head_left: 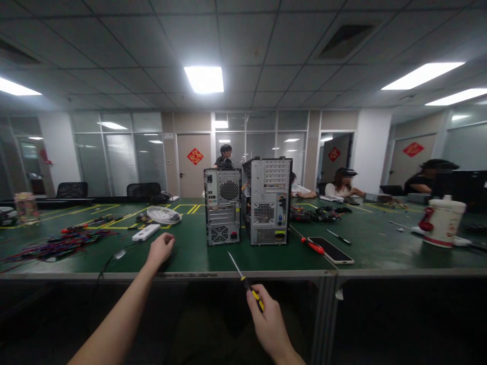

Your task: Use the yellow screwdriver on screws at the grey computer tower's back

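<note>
My right hand point(268, 317) is closed around the black and yellow handle of a screwdriver point(237, 268). Its metal shaft points up and away, with the tip in front of the narrower computer case. My left hand point(162, 249) lies at the front of the green table with its fingers curled; whatever is inside them, if anything, is hidden. Two computer cases stand upright side by side, rear panels facing me: a narrower computer case point(224, 214) on the left and a taller computer case point(268, 203) on the right. Neither hand touches them.
Left on the table point(190, 258) are a white power strip point(146, 232), a white round fan-like part point(164, 215) and tangled cables point(64, 244). To the right lie a red screwdriver point(312, 246), a phone point(330, 250) and a white container point(443, 223). Several people are beyond.
</note>
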`<move>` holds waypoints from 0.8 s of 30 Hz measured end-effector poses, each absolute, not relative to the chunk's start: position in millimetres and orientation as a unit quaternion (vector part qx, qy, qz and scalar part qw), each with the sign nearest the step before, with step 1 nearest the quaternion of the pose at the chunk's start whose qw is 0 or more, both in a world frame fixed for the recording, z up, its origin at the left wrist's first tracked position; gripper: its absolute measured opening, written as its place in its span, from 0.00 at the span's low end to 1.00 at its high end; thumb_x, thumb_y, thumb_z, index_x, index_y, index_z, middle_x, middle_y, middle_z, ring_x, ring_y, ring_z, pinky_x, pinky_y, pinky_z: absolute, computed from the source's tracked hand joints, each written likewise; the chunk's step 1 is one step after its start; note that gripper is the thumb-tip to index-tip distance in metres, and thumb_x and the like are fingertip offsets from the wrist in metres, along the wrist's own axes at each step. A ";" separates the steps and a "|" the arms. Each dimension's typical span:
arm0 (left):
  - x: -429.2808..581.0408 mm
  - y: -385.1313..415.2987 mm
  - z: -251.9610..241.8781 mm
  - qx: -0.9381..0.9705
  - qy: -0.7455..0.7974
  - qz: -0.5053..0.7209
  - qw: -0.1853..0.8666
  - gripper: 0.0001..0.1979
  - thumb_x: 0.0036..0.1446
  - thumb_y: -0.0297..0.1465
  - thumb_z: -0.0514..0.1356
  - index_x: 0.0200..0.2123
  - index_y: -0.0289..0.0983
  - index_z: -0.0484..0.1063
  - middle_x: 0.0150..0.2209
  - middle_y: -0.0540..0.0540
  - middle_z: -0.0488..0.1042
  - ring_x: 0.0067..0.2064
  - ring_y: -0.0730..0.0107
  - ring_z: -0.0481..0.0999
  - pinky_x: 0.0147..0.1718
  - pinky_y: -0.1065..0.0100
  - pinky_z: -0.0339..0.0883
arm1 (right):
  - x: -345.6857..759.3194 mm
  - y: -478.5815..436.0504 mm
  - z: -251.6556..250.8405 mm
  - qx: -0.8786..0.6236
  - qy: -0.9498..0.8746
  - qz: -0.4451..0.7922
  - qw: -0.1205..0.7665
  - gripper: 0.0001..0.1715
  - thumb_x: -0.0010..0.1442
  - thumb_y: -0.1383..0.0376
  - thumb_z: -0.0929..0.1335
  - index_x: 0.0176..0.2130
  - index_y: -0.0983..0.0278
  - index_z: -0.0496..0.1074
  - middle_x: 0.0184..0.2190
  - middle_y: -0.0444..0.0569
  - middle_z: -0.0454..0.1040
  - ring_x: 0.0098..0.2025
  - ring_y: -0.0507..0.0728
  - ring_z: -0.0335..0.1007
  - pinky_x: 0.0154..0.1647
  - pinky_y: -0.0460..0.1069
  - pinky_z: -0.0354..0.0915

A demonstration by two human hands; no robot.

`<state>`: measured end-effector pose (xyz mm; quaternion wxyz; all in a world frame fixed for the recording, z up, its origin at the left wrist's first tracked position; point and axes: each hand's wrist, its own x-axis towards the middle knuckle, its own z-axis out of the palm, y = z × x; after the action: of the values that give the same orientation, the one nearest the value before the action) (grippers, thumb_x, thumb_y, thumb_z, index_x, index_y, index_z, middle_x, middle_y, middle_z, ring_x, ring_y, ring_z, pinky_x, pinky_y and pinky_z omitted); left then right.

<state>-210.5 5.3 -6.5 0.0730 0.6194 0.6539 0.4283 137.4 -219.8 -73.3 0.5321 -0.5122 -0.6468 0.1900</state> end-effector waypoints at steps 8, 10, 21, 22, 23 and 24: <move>-84.6 -33.4 0.6 0.661 0.383 0.543 0.348 0.24 0.49 0.48 0.69 0.42 0.35 0.78 0.38 0.41 0.82 0.42 0.60 0.80 0.43 0.65 0.70 | 154.6 -198.3 15.5 -0.526 -0.673 0.118 0.506 0.20 0.68 0.51 0.63 0.38 0.62 0.74 0.27 0.45 0.75 0.30 0.54 0.69 0.31 0.46 0.59; -61.0 -33.5 2.2 0.636 0.355 0.556 0.401 0.26 0.45 0.48 0.72 0.41 0.35 0.78 0.35 0.42 0.82 0.40 0.61 0.80 0.40 0.66 0.69 | 167.4 -197.1 33.3 -0.540 -0.680 0.087 0.488 0.20 0.68 0.51 0.63 0.38 0.62 0.75 0.28 0.45 0.76 0.32 0.55 0.71 0.33 0.47 0.60; 1.9 -17.2 -4.8 0.527 0.252 0.553 0.594 0.23 0.38 0.41 0.79 0.36 0.34 0.81 0.35 0.42 0.81 0.35 0.72 0.76 0.34 0.73 0.64 | 210.4 -198.8 46.3 -0.596 -0.690 0.020 0.410 0.20 0.66 0.52 0.62 0.39 0.60 0.76 0.35 0.49 0.81 0.38 0.59 0.76 0.40 0.49 0.63; 3.5 -16.8 -8.1 0.516 0.257 0.548 0.606 0.23 0.38 0.39 0.79 0.36 0.34 0.81 0.35 0.42 0.81 0.35 0.72 0.76 0.34 0.73 0.64 | 211.2 -198.1 45.8 -0.599 -0.695 0.016 0.398 0.19 0.66 0.52 0.62 0.40 0.60 0.76 0.35 0.49 0.81 0.38 0.59 0.76 0.40 0.49 0.63; 4.6 -16.5 -11.3 0.510 0.262 0.539 0.617 0.22 0.38 0.38 0.79 0.35 0.33 0.81 0.35 0.42 0.80 0.35 0.73 0.76 0.34 0.73 0.65 | 211.8 -197.4 45.1 -0.601 -0.699 0.012 0.387 0.19 0.66 0.53 0.62 0.40 0.60 0.77 0.35 0.49 0.81 0.38 0.59 0.76 0.40 0.49 0.63; 5.3 -16.1 -14.1 0.508 0.267 0.529 0.626 0.22 0.38 0.37 0.79 0.35 0.33 0.81 0.35 0.42 0.80 0.34 0.73 0.76 0.34 0.72 0.65 | 212.0 -196.7 44.4 -0.603 -0.703 0.008 0.377 0.18 0.67 0.53 0.62 0.40 0.60 0.77 0.35 0.49 0.81 0.38 0.59 0.76 0.40 0.49 0.63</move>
<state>5.3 -16.1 -14.1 0.6256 0.5077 0.2674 0.5285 212.0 -196.7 44.4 0.3771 -0.6028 -0.7031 0.0083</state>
